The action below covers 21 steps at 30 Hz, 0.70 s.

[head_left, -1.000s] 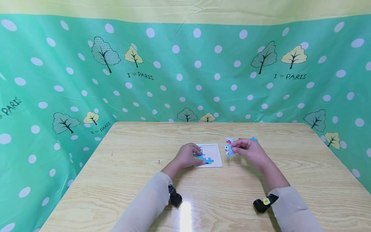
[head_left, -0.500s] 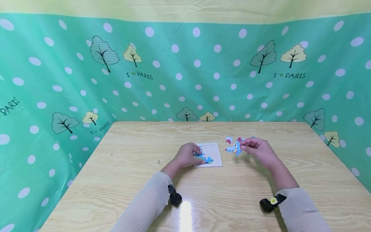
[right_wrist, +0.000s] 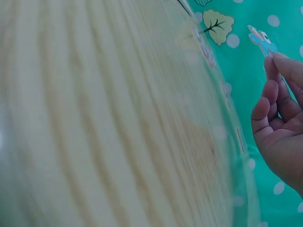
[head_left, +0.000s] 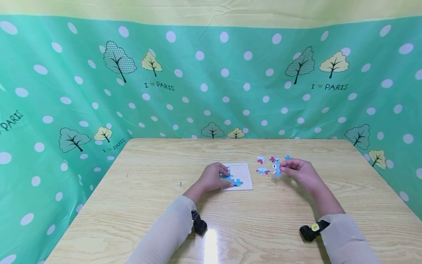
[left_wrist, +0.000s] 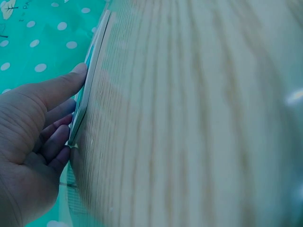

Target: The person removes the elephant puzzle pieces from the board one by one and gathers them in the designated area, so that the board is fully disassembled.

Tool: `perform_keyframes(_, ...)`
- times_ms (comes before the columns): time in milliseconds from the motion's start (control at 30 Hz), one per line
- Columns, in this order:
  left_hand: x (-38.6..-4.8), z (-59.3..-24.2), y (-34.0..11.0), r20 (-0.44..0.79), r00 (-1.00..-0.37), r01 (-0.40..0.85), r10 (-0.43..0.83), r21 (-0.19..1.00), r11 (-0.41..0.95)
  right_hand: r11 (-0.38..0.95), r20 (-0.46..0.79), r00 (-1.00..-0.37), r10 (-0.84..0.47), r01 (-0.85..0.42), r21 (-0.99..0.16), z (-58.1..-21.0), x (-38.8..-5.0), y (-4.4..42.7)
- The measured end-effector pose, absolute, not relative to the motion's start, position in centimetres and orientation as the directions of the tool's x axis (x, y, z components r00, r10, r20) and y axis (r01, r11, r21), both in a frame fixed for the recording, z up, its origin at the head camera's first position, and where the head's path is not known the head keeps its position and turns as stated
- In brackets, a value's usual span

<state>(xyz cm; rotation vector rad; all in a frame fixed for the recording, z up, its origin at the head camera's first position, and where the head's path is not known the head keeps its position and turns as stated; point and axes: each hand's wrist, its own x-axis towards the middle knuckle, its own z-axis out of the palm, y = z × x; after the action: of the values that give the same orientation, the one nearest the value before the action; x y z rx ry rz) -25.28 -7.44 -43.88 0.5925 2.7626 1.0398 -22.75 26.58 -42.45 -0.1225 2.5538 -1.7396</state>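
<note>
A white puzzle board (head_left: 244, 178) lies on the table, with joined blue puzzle pieces (head_left: 236, 182) in its lower left part. My left hand (head_left: 212, 177) holds the board at its left side, thumb at the near part and fingers farther back; the hand covers some of the pieces. My right hand (head_left: 301, 173) pinches a blue puzzle piece (head_left: 276, 169) with a printed eye between thumb and forefinger. In the right wrist view this eyed piece (right_wrist: 263, 40) is held up off the table, its lower end hidden by the fingertips.
Several loose pieces lie right of the board: a white and red piece (head_left: 261, 159), a blue and red piece (head_left: 263, 171), a red piece (head_left: 273, 159) and a blue piece (head_left: 288, 157). A green dotted cloth (head_left: 211, 80) hangs behind the wooden table (head_left: 148, 205).
My right hand has moved to the right with the eyed piece, away from the board, uncovering loose pieces beneath it. The left hand and the board have stayed in place.
</note>
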Motion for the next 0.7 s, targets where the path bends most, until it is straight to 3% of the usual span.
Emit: perform_keyframes(700, -25.3, -43.8, -7.6, 0.023, -0.909, 0.329, 0.417, 0.654, 0.681, 0.488, -0.120, -0.992, -0.035, 0.088, -0.868, -43.5, -24.5, 27.7)
